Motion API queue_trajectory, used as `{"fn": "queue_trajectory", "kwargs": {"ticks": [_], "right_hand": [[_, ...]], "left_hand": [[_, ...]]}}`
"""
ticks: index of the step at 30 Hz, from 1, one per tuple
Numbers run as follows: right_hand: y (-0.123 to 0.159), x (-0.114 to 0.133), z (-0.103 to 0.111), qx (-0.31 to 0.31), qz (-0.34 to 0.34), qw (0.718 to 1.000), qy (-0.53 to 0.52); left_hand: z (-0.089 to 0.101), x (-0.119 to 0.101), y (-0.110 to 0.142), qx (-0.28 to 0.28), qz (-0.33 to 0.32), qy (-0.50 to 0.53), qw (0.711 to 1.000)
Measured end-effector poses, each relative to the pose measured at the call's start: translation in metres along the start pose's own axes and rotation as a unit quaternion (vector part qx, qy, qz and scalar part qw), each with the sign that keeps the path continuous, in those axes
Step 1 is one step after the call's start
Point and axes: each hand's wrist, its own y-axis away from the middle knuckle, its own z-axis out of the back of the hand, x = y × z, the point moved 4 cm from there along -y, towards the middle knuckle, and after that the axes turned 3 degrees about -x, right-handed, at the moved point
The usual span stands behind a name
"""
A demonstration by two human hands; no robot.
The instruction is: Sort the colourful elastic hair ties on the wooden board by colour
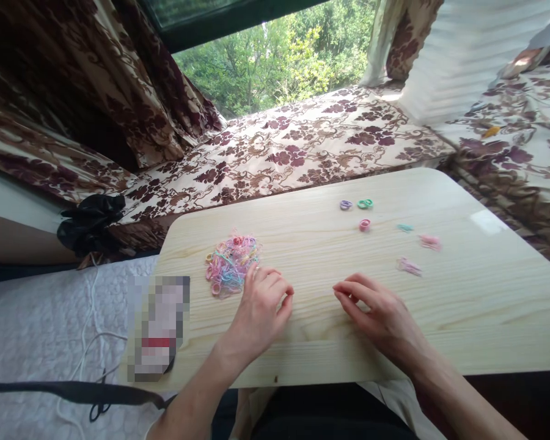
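Note:
On the left of the pale wooden table [311, 263] lies a tangled pile of small pastel hair ties [231, 269], pink, yellow, blue and lilac. Right beside that pile is my left hand [266, 302], its thumb and forefinger curled together in a pinch; whatever sits in it is hidden or too small to see. My right hand [380, 311] hovers over the middle of the table with thumb and fingertips brought together, and I cannot make out anything between them. Beyond it are purple hair ties [346, 205], green ones [365, 203] and a pink one [365, 225].
Thin bands in teal [405, 227], pink [429, 242] and lilac [409, 266] form small groups at the right. A pixelated object [159, 327] occupies the table's left edge. Behind stands a flower-patterned window seat [284, 146]; white cables [91, 330] trail over the bedding.

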Motion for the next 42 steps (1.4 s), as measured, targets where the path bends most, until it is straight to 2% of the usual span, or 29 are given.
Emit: {"fn": "queue_trajectory", "kwargs": {"ticks": [5, 10, 13, 17, 22, 24, 26, 30, 34, 37, 42], "right_hand": [[0.011, -0.036, 0.041, -0.062, -0.064, 0.995, 0.054], [0.021, -0.069, 0.076, -0.118, -0.126, 0.969, 0.178], [0.024, -0.081, 0.085, -0.133, -0.148, 0.953, 0.229], [0.023, -0.088, 0.086, -0.115, -0.167, 0.947, 0.248], [0.021, -0.078, 0.090, -0.122, -0.154, 0.951, 0.240], [0.019, -0.067, 0.083, -0.116, -0.135, 0.959, 0.223], [0.017, -0.054, 0.067, -0.100, -0.102, 0.972, 0.187], [0.011, -0.026, 0.015, -0.009, -0.020, 0.995, 0.095], [0.003, -0.004, -0.023, 0.048, 0.058, 0.996, 0.050], [-0.003, 0.001, -0.033, 0.062, 0.073, 0.994, 0.049], [-0.008, 0.002, -0.033, 0.061, 0.078, 0.994, 0.053]], "left_hand": [[-0.001, 0.002, 0.000, 0.000, -0.003, -0.003, 1.000], [-0.002, 0.002, -0.002, 0.004, -0.003, -0.013, 1.000], [-0.001, 0.003, -0.003, 0.004, -0.001, -0.019, 1.000], [0.000, 0.004, -0.003, 0.002, -0.001, -0.021, 1.000], [0.006, 0.011, 0.000, -0.018, 0.008, -0.021, 1.000], [0.011, 0.016, 0.001, -0.028, 0.021, -0.025, 0.999], [0.017, 0.023, 0.004, -0.039, 0.040, -0.033, 0.998], [0.031, 0.043, 0.017, -0.072, 0.088, -0.067, 0.991], [0.041, 0.063, 0.037, -0.084, 0.142, -0.093, 0.982], [0.045, 0.074, 0.050, -0.091, 0.179, -0.101, 0.974], [0.044, 0.082, 0.060, -0.105, 0.216, -0.099, 0.966]]}}
